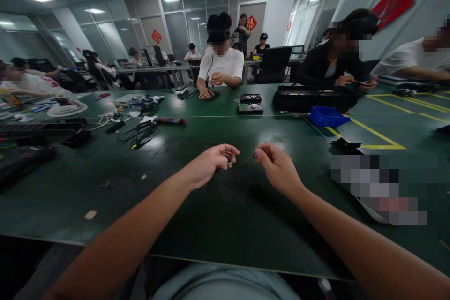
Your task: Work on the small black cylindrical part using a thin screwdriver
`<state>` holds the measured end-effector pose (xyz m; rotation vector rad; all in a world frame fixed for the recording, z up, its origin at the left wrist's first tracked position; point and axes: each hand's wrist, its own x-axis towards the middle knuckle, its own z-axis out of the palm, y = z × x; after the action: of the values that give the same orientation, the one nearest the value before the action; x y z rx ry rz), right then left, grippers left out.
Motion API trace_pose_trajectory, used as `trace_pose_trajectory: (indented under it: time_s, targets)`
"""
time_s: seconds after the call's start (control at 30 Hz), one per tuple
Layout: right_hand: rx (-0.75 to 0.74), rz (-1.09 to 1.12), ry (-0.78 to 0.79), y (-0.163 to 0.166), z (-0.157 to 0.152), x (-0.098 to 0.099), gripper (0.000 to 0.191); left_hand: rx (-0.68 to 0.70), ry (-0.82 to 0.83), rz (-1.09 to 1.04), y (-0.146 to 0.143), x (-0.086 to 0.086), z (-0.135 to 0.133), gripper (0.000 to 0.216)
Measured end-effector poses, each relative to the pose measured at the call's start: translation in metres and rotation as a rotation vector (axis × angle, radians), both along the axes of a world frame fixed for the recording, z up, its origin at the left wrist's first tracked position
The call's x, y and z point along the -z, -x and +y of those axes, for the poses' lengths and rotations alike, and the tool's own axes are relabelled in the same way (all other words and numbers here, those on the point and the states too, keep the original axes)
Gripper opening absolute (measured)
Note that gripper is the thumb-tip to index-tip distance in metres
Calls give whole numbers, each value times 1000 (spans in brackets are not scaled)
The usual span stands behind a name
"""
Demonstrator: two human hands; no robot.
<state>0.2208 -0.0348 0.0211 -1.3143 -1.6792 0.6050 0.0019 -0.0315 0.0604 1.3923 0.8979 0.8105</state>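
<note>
Above the green table (197, 206), my left hand (214, 159) is closed with curled fingers around a small round black piece with a silvery rim (228, 159). Its exact kind is too small to make out. Across a short gap, my right hand (276, 161) is closed on a thin screwdriver (248, 160). The slim shaft points left and slightly down toward the round piece, and the tip appears apart from it. My fingers hide most of the screwdriver's handle.
Ahead lie two hard drives (250, 108), a blue tray (328, 116) and a long black casing (314, 98). An electric screwdriver (169, 121) and coiled black cable (140, 135) lie left. A co-worker (221, 63) sits opposite; another person (337, 61) works at right.
</note>
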Motion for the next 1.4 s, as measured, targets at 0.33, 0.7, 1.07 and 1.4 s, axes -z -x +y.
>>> trace_pose_trajectory:
  time_s: [0.33, 0.7, 1.07, 1.4]
  targets:
    - [-17, -6, 6, 0, -1, -1, 25, -25, -565, 570, -14, 52, 7, 43]
    - [-43, 218, -20, 0, -4, -5, 27, -205, -568, 543, -1, 60, 18, 39]
    - [-32, 292, -60, 1, -8, -6, 26, -168, -563, 503, 4, 61, 19, 41]
    - [-1, 242, -44, 3, -5, -1, 28, -165, -565, 499, 4, 59, 17, 43]
